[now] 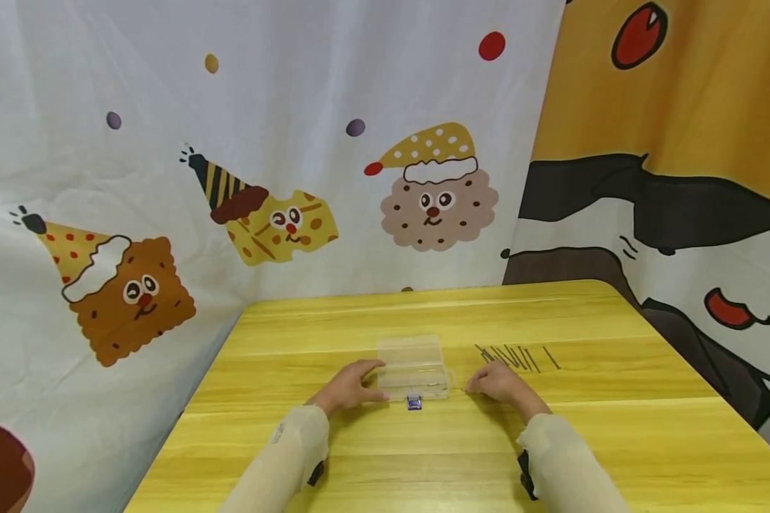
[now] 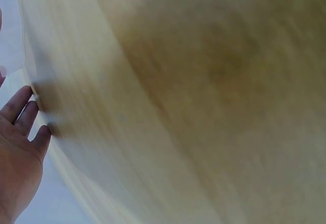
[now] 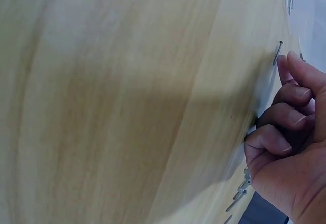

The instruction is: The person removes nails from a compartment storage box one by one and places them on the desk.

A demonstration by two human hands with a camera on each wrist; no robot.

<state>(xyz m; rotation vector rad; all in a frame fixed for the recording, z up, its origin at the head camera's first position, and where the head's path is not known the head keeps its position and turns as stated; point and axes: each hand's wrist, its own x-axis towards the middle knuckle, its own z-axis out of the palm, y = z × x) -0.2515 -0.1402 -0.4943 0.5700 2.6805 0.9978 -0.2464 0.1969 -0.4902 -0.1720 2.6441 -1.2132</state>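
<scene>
A clear plastic box (image 1: 411, 374) stands on the table with its lid raised at the back and a small blue-purple label at its front. A few thin nails lie inside, towards its right end. At the box's left side, my left hand (image 1: 353, 387) rests with thumb and index finger spread along the edge; its other fingertips reach the tabletop in the left wrist view. Just right of the box, my right hand (image 1: 497, 382) pinches a thin metal nail (image 3: 278, 52) between thumb and index finger, head end pointing out. Its other fingers are curled in.
Several dark nails (image 1: 513, 358) lie in a loose row behind my right hand, with one nail (image 1: 551, 358) apart at the right. The wood-grain table (image 1: 417, 463) runs back to a printed cloth (image 1: 359, 271) hanging behind it.
</scene>
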